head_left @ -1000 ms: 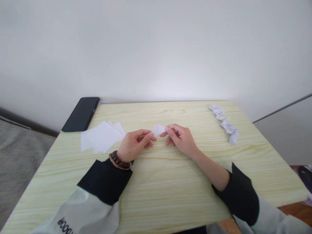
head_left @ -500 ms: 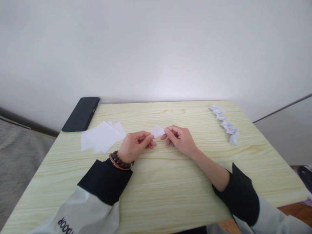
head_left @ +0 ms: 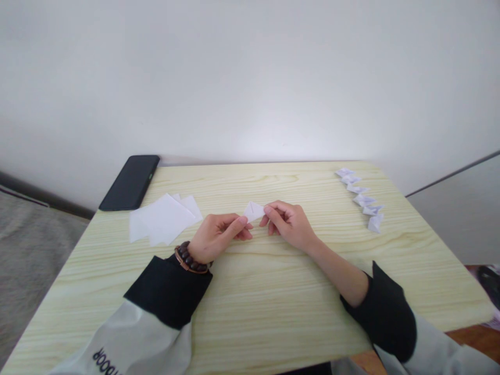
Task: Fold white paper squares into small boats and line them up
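Pinching folded paper [head_left: 254, 210] at opp. ends: L fingers [head_left: 238, 224] on lower-L corner, R fingers [head_left: 272, 214] on R tip.

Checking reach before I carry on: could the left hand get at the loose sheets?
Probably yes: the sheets lie close beside the left hand with nothing over them, though that hand pinches the folded paper.

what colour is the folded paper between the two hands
The folded paper is white, seen best in the head view.
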`<state>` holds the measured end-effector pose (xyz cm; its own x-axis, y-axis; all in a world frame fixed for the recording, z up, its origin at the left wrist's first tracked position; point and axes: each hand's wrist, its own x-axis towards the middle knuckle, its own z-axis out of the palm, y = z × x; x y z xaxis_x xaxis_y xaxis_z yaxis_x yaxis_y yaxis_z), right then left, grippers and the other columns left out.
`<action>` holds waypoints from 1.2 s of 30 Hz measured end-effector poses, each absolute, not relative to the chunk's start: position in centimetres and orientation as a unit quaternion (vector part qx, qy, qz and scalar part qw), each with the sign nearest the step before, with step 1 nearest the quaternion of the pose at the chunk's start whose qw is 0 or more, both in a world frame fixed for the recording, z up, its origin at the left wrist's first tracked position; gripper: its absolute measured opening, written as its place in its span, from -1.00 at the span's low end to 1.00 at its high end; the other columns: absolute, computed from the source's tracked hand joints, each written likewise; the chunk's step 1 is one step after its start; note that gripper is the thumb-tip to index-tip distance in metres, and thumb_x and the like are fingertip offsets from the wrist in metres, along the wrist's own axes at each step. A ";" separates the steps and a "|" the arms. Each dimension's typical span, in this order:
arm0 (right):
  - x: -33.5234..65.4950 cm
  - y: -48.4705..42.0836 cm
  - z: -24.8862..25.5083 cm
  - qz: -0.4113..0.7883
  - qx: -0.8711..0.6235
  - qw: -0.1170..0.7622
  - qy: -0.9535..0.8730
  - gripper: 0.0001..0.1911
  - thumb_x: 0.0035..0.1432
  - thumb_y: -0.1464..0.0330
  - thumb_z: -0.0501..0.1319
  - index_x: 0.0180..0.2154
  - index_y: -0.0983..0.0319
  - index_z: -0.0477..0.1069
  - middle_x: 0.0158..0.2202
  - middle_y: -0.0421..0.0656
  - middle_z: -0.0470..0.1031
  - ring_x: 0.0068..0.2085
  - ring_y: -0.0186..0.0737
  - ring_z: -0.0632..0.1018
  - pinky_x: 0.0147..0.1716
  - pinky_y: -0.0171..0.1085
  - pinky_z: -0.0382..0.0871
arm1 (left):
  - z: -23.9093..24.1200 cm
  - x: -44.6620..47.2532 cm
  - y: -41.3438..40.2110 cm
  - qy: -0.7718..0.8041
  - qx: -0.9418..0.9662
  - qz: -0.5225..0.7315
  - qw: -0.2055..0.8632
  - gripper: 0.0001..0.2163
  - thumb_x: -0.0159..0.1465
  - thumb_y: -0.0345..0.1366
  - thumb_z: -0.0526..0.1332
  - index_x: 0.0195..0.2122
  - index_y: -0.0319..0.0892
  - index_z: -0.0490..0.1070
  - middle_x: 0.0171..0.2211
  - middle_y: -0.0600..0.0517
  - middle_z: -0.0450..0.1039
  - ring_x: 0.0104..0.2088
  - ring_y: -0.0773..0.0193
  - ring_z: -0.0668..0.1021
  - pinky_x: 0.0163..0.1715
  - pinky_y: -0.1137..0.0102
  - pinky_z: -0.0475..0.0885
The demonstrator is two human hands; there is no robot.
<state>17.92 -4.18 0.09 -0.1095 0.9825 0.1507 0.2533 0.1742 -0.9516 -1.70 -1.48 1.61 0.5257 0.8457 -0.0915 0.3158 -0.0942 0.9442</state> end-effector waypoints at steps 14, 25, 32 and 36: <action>18.0 -4.1 0.1 0.400 -0.494 0.426 -0.644 -0.70 0.21 0.19 0.06 -0.42 0.26 0.37 -0.51 -0.18 0.53 -0.63 -0.45 0.44 -0.62 -0.46 0.31 | 1.3 -1.5 -1.4 0.439 0.716 0.251 0.482 -0.66 0.22 -0.07 0.09 -0.45 -0.22 0.47 -0.56 0.04 0.53 -0.51 0.33 0.54 -0.44 0.51 0.45; 18.1 -4.5 0.2 0.364 -0.498 0.408 -0.673 -0.68 0.24 0.23 0.03 -0.42 0.27 0.42 -0.63 -0.23 0.47 -0.68 -0.48 0.40 -0.66 -0.48 0.22 | 1.6 -1.5 -1.6 0.436 0.734 0.227 0.468 -0.66 0.24 -0.09 0.06 -0.47 -0.22 0.46 -0.60 0.05 0.53 -0.56 0.36 0.52 -0.47 0.53 0.42; 18.0 -4.3 0.1 0.402 -0.490 0.440 -0.636 -0.70 0.22 0.21 0.06 -0.43 0.27 0.36 -0.54 -0.19 0.53 -0.66 -0.47 0.43 -0.67 -0.49 0.26 | 1.4 -1.4 -1.6 0.434 0.724 0.250 0.475 -0.63 0.24 -0.06 0.05 -0.48 -0.25 0.44 -0.62 0.05 0.50 -0.57 0.37 0.50 -0.49 0.52 0.43; 18.0 -4.3 0.0 0.410 -0.485 0.452 -0.626 -0.70 0.20 0.21 0.08 -0.46 0.26 0.35 -0.55 -0.20 0.52 -0.66 -0.47 0.42 -0.67 -0.48 0.27 | 1.1 -1.4 -1.6 0.422 0.712 0.270 0.492 -0.60 0.26 -0.04 0.01 -0.46 -0.26 0.44 -0.61 0.04 0.49 -0.57 0.38 0.50 -0.50 0.53 0.43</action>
